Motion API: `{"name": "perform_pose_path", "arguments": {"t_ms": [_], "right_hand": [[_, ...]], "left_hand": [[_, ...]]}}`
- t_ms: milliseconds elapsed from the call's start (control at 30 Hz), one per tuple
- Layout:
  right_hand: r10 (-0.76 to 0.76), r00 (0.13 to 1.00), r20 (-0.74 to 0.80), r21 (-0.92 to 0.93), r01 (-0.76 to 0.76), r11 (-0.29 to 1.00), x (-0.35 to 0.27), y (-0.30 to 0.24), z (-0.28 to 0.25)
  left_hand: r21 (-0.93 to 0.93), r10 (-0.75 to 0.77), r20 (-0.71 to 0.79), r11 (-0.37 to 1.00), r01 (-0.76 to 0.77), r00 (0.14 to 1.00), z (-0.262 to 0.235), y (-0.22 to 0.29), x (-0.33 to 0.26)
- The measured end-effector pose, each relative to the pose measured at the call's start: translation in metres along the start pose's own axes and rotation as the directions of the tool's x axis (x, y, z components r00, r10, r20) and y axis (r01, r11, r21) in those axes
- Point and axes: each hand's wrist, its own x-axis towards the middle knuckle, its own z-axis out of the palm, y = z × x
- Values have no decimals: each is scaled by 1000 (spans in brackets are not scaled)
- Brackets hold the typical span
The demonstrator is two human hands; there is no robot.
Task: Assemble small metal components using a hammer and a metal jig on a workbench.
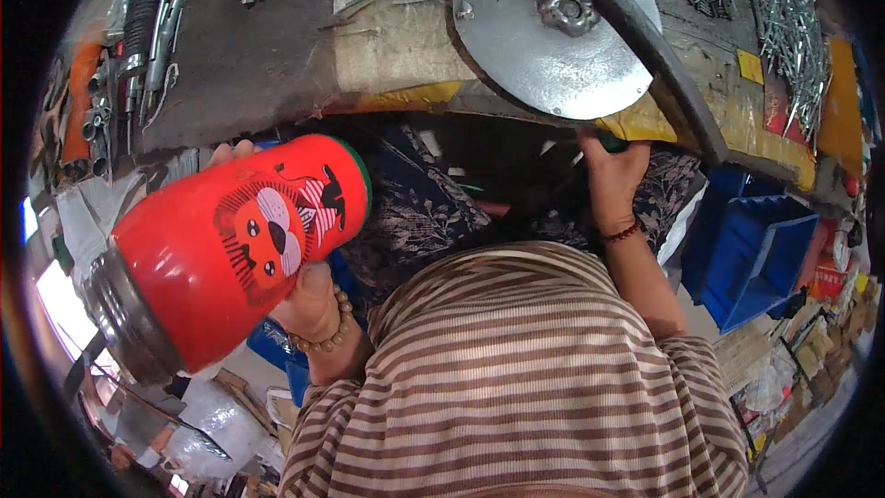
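Red and cartoon-printed, a flask is lying tilted in the left hand, whose fingers are wrapping it from below, steel mouth pointing lower left. The right hand is closing around a green thing just under the bench edge, beneath a steel disc. Blue bins are sitting at right.

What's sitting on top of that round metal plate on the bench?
On the round metal plate lie a dark curved bar and a lobed metal knob. What the bar covers cannot be seen.
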Motion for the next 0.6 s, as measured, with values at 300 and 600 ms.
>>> {"name": "perform_pose_path", "arguments": {"t_ms": [300,600], "right_hand": [[25,1000,-2,31,-25,999,-1,-1,0],[127,991,37,215,-132,968,-8,10,-2]], "left_hand": [[70,-77,-23,994,79,997,-3,-6,-6],[-61,-163,72,984,167,984,-15,-3,-15]]}}
